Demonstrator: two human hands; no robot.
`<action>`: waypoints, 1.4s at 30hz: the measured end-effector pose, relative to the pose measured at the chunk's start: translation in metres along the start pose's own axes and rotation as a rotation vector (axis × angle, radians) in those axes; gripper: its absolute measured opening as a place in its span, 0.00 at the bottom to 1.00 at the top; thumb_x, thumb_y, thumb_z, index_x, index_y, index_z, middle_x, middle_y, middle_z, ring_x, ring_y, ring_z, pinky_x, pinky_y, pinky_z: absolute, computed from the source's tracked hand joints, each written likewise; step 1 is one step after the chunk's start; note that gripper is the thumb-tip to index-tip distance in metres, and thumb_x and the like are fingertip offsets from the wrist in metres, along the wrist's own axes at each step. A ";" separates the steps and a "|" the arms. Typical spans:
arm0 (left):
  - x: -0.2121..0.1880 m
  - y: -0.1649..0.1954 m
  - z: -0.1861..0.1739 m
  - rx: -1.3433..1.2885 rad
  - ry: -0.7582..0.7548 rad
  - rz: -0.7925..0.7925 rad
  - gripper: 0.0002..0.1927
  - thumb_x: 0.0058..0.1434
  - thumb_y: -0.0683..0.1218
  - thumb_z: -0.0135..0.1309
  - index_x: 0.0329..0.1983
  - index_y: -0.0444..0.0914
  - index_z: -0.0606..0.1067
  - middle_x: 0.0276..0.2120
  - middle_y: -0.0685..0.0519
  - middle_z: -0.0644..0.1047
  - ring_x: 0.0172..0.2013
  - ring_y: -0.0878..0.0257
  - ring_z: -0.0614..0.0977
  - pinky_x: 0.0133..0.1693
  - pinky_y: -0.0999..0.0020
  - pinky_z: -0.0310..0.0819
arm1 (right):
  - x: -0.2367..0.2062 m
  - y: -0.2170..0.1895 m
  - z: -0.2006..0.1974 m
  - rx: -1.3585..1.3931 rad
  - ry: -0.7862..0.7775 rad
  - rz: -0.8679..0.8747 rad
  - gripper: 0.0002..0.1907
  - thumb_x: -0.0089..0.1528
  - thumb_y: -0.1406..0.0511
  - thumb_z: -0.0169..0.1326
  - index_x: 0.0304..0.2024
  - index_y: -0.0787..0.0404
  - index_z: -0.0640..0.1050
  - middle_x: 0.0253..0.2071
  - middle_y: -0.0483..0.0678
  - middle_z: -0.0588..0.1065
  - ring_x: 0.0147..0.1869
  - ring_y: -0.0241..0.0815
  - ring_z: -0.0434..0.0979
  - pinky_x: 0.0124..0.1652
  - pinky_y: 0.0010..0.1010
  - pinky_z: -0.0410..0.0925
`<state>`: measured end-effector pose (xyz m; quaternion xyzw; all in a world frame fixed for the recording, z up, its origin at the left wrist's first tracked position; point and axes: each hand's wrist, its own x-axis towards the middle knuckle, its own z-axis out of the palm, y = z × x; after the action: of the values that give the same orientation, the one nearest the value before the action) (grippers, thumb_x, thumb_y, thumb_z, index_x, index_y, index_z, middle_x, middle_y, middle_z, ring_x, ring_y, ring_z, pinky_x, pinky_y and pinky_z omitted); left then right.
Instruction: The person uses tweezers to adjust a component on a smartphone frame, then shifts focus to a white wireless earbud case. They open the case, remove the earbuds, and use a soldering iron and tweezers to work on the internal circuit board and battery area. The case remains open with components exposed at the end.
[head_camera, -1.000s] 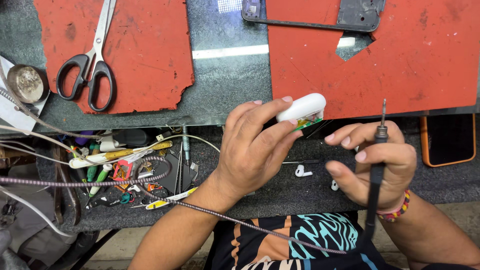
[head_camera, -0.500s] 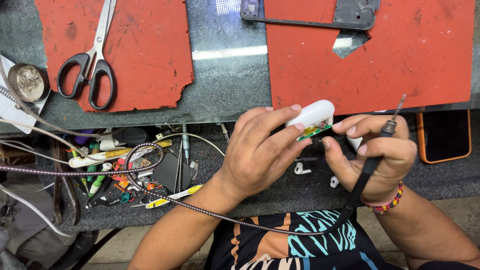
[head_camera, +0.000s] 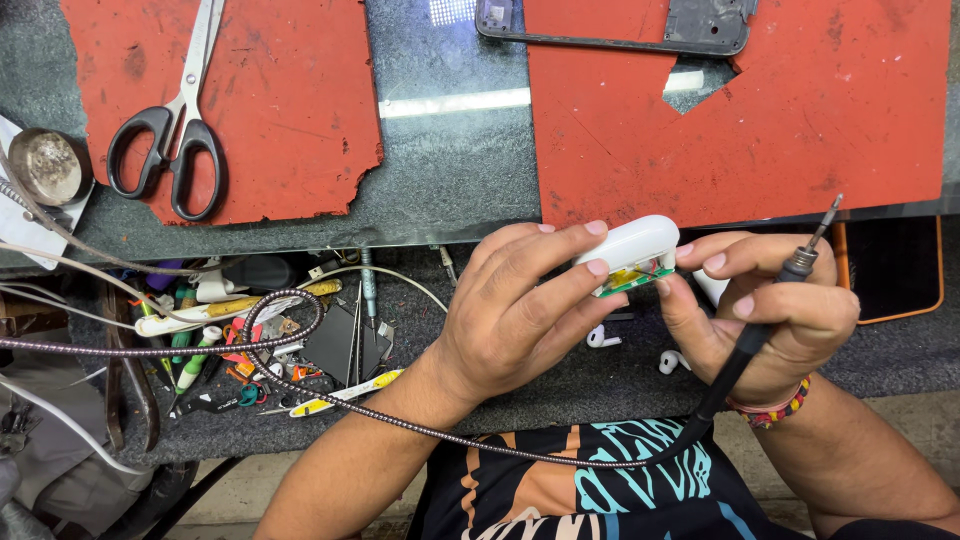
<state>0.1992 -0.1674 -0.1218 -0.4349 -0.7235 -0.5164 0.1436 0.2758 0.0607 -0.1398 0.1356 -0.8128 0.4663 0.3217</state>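
White rounded plastic earbud case (head_camera: 632, 245), green circuit board exposed: pinched in left hand (head_camera: 520, 310), fingertips of right hand (head_camera: 770, 310) touching; black-handled soldering iron (head_camera: 790, 275) gripped right of case.

I see a white rounded earbud case (head_camera: 628, 247) held above the surface edge, tilted, its open underside showing a green circuit board (head_camera: 632, 279). A black-handled soldering iron (head_camera: 790, 281) points up and right, its braided cable (head_camera: 400, 420) trailing left.
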 end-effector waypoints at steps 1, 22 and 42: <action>0.000 0.000 0.000 -0.001 -0.002 -0.002 0.26 0.65 0.43 0.71 0.60 0.40 0.69 0.60 0.47 0.75 0.56 0.55 0.80 0.56 0.60 0.77 | 0.000 0.000 0.000 0.012 0.008 0.001 0.29 0.57 0.75 0.66 0.45 0.58 0.58 0.44 0.54 0.70 0.47 0.49 0.84 0.39 0.30 0.82; -0.007 0.004 0.006 -0.221 0.017 -0.099 0.23 0.65 0.36 0.68 0.59 0.43 0.71 0.61 0.46 0.72 0.56 0.55 0.82 0.55 0.68 0.85 | 0.000 -0.003 0.001 0.039 0.000 -0.010 0.27 0.54 0.75 0.67 0.42 0.58 0.61 0.42 0.56 0.71 0.44 0.50 0.84 0.36 0.31 0.82; -0.004 -0.012 0.003 0.037 0.043 -0.139 0.23 0.66 0.37 0.66 0.61 0.43 0.71 0.61 0.50 0.74 0.60 0.58 0.76 0.62 0.61 0.70 | 0.005 0.002 -0.024 0.772 -0.083 0.538 0.07 0.73 0.69 0.55 0.43 0.71 0.75 0.47 0.55 0.73 0.47 0.44 0.82 0.46 0.38 0.80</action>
<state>0.1928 -0.1683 -0.1335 -0.3699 -0.7580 -0.5210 0.1310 0.2807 0.0830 -0.1296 0.0485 -0.5983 0.7955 0.0826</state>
